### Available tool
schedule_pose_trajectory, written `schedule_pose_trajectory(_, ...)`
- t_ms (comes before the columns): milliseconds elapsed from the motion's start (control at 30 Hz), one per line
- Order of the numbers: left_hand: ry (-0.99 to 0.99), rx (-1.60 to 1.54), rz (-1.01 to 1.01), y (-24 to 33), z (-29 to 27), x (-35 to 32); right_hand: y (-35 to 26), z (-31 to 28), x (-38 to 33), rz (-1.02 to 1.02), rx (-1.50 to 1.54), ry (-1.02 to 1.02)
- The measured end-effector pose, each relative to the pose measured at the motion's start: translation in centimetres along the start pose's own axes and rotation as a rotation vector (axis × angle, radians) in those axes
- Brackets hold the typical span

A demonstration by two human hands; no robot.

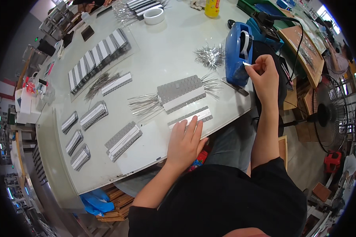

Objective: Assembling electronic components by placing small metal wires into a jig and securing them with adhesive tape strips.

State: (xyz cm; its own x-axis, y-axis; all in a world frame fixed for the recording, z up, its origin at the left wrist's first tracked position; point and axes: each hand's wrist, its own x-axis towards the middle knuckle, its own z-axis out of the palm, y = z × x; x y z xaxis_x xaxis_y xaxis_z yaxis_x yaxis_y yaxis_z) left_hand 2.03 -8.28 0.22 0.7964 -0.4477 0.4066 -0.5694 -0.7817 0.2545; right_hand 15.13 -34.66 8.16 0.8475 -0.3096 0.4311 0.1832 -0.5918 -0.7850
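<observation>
My left hand lies flat near the table's front edge, fingers stretched over a grey toothed strip with a white band, pressing on it. At the blue tape dispenser, my right hand pinches a short end of whitish tape between thumb and forefinger. Just beyond my left hand sits a wider grey toothed piece, also crossed by a white band, with thin silvery wires fanning out from both ends. A loose heap of silvery wires lies left of the dispenser.
Stacks of grey-and-white strips stand on the left of the table, with a long row of them farther back. A white tape roll and yellow bottle are at the far side. A black fan stands right of the table.
</observation>
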Motion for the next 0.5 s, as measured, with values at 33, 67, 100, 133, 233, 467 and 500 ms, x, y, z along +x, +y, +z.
schedule_pose_trajectory(33,-0.001,-0.001,-0.005,0.0,0.0,0.0,-0.4,-0.1,-0.4,-0.031,-0.17,0.004)
schedule_pose_trajectory(67,0.002,-0.001,-0.003,0.0,-0.2,-0.1,-0.7,-0.2,-0.6,-0.063,-0.339,0.007)
schedule_pose_trajectory(100,0.006,-0.002,-0.003,0.0,-0.2,-0.1,-0.7,-0.1,-0.7,-0.062,-0.339,0.0)
schedule_pose_trajectory(133,0.002,-0.002,-0.011,0.0,-0.2,-0.1,-0.8,0.0,-0.7,-0.062,-0.365,0.0)
schedule_pose_trajectory(233,-0.002,0.013,-0.021,-0.1,-0.3,-0.3,-1.0,-0.4,-1.1,-0.028,-0.539,-0.098)
schedule_pose_trajectory(467,0.018,-0.02,-0.005,-0.1,-0.1,-0.1,0.4,0.8,-8.6,0.548,0.846,-0.595)
schedule_pose_trajectory(500,0.006,-0.023,-0.017,-0.1,-0.1,-0.4,0.1,1.4,-9.9,0.576,0.772,-0.66)
